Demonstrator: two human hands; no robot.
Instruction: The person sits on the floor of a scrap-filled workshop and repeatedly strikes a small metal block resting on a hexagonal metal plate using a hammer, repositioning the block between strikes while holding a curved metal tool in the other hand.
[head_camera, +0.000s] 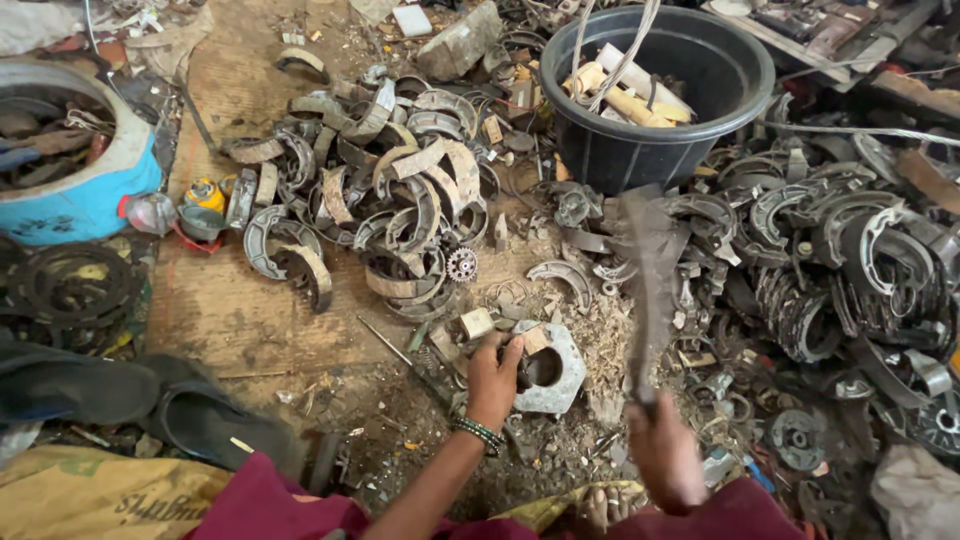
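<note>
Hands first: left hand (494, 378) rests on a grey hexagonal metal block (552, 368) with a round hole through its middle, fingers curled over a small part at the block's upper left edge; whether the fingers are clamped on it cannot be told. Right hand (664, 452) is closed around the handle of a long dark blade (650, 275), raised and motion-blurred, so its exact form is unclear. The 2 hands are apart, the blade standing to the right of the block. The block lies on the floor just ahead of the person, ringed by wood chips and metal debris.

Containers:
1. Black plastic tub (655, 85), top centre-right, upright. Contents: several pale wooden or cylindrical pieces (625, 90) leaning against one another, with cords running down into the tub from above.
2. Blue-and-white basin (85, 185), far left, partly out of frame. Contents: dark rusted rings and scrap, individually indistinct.

Surroundings: heap of worn curved brake shoes (385, 190) on a wooden board beyond the block; a small toothed gear (461, 264) at the heap's near edge. A second, denser heap of brake shoes and round metal parts (840, 270) fills the right side. A black sandal (205, 420) lies at lower left, beside a yellowish sack (95, 495).
</note>
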